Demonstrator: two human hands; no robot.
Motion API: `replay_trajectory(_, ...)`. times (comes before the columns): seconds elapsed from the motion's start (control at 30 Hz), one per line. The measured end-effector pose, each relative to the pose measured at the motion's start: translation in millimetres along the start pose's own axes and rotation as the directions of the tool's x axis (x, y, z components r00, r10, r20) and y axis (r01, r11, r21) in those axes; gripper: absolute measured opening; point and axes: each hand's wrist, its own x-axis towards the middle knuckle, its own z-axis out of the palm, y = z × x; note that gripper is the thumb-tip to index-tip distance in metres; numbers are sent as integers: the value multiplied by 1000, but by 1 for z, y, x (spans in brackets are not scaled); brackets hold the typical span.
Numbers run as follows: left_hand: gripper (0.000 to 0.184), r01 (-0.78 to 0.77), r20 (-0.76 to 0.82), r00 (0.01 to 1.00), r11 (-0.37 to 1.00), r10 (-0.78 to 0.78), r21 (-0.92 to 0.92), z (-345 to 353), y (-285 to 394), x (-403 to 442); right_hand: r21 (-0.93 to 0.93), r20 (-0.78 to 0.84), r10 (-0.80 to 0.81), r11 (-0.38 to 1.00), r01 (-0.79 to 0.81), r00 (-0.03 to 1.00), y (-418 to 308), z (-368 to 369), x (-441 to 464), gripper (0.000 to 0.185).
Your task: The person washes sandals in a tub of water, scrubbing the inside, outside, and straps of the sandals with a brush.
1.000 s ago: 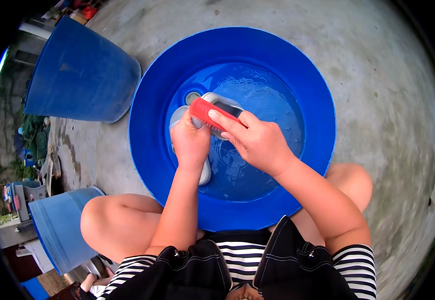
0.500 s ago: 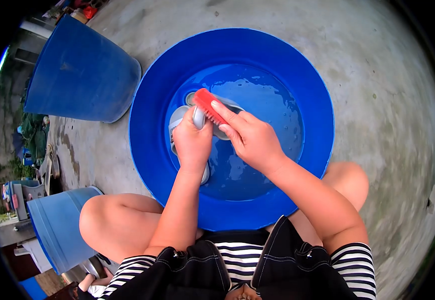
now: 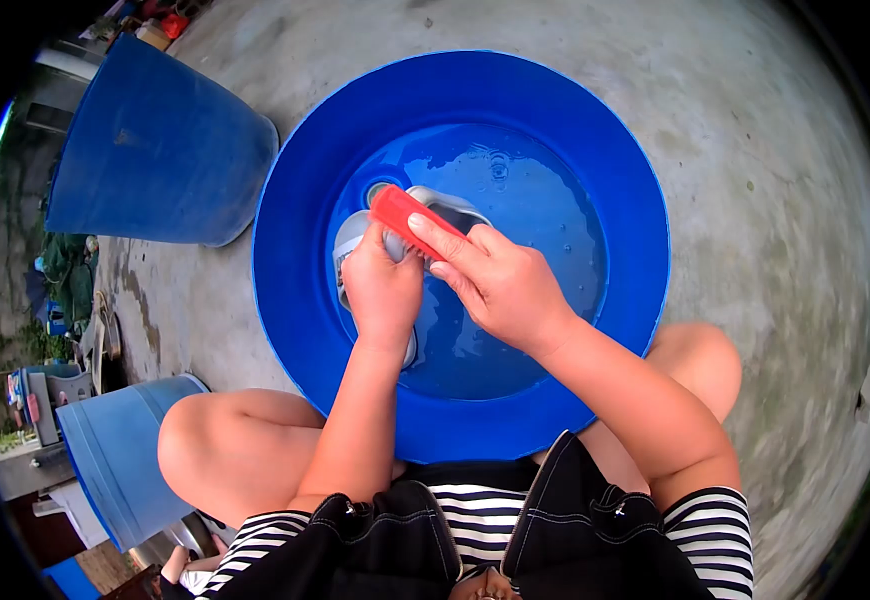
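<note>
In front of me stands a wide blue tub (image 3: 300,310) with shallow water in it. My left hand (image 3: 383,290) is closed on a light grey shoe (image 3: 351,238) over the water. My right hand (image 3: 510,290) grips a red scrubbing brush (image 3: 400,213), thumb along its back and bristles facing down. The brush lies across the shoe just above my left fingers, hiding part of it. Another grey-white shoe part (image 3: 452,203) shows behind the brush; I cannot tell whether it belongs to the same shoe. Beside them is a small round fitting (image 3: 378,193).
A large dark blue bucket (image 3: 160,145) stands left of the tub, and a lighter blue barrel (image 3: 125,450) is by my left knee. Concrete floor (image 3: 755,200) surrounds the tub. Assorted clutter lies along the far left, and part of another person (image 3: 195,570) shows at lower left.
The brush has shifted left and slightly down across the shoe, its back now turned more toward me. Fresh ripples have appeared in the water near the tub's far side.
</note>
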Motion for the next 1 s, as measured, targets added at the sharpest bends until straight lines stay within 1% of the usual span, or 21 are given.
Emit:
replay_trajectory(0.03,29,2,4,1000,1000,-2,-1,2,0,0,9,-17,17,1000,-16,1000,4,3,-1,51)
replay_trajectory(0.07,29,15,-28,999,999,-16,-34,4,-1,2,-24,-65,-3,1000,2,998,14,5,4,52)
replay_trajectory(0.1,29,25,-63,998,998,-29,-66,6,-1,2,-26,-66,-7,1000,5,998,16,2,3,52)
replay_trajectory(0.17,27,-16,-72,997,999,13,-48,5,-7,1,-128,-37,7,992,-12,999,15,-2,5,52)
replay_trajectory(0.2,27,-11,-59,998,999,9,-43,2,-7,0,-55,-34,-33,998,32,999,4,2,1,53)
replay_trajectory(0.23,26,-2,-45,999,999,1,-37,1,-8,-1,-79,56,-92,992,96,994,-4,0,-3,53)
replay_trajectory(0.3,26,11,-17,1000,1000,-11,-9,2,-12,2,-74,1,-82,994,81,997,2,8,-5,53)
replay_trajectory(0.33,26,46,-41,998,999,-47,-28,4,-10,4,-74,1,-75,994,75,997,10,10,-3,53)
replay_trajectory(0.4,27,75,-71,994,996,-78,-50,7,-12,4,-72,-51,86,993,-89,995,23,10,7,53)
replay_trajectory(0.43,27,72,-73,994,996,-76,-50,7,-13,3,-72,-53,82,994,-86,995,19,8,5,53)
replay_trajectory(0.5,28,10,-98,995,998,-16,-62,7,-11,2,-48,2,66,997,-66,998,7,2,2,51)
replay_trajectory(0.53,28,60,-80,995,998,-63,-36,5,-9,3,-48,4,63,997,-63,998,9,4,2,51)
replay_trajectory(0.63,28,72,-70,995,994,-77,-80,4,-8,5,-22,-15,105,994,-106,994,23,12,1,51)
replay_trajectory(0.67,27,61,-72,995,995,-67,-77,3,-9,4,-24,4,187,982,-187,982,27,8,1,52)
replay_trajectory(0.7,27,58,-71,995,995,-64,-76,3,-9,5,-23,1,187,982,-187,982,23,5,3,52)
replay_trajectory(0.77,27,44,-85,995,997,-49,-59,4,-8,4,75,37,30,997,-33,999,14,2,0,50)
replay_trajectory(0.83,26,66,-85,994,997,-70,-46,2,-6,5,50,51,36,998,-39,998,19,10,-4,48)
replay_trajectory(0.9,26,83,-74,994,996,-85,-33,1,-6,5,-14,-20,125,992,-125,992,29,16,1,48)
replay_trajectory(0.93,26,105,-62,992,992,-110,-75,1,-7,5,1,11,175,985,-175,985,28,10,2,47)
replay_trajectory(0.97,25,130,-50,989,985,-137,-115,0,-7,6,2,8,174,985,-174,985,23,6,1,47)
replay_trajectory(1.0,25,131,-53,989,985,-138,-114,0,-12,8,9,40,94,995,-95,995,14,4,0,46)
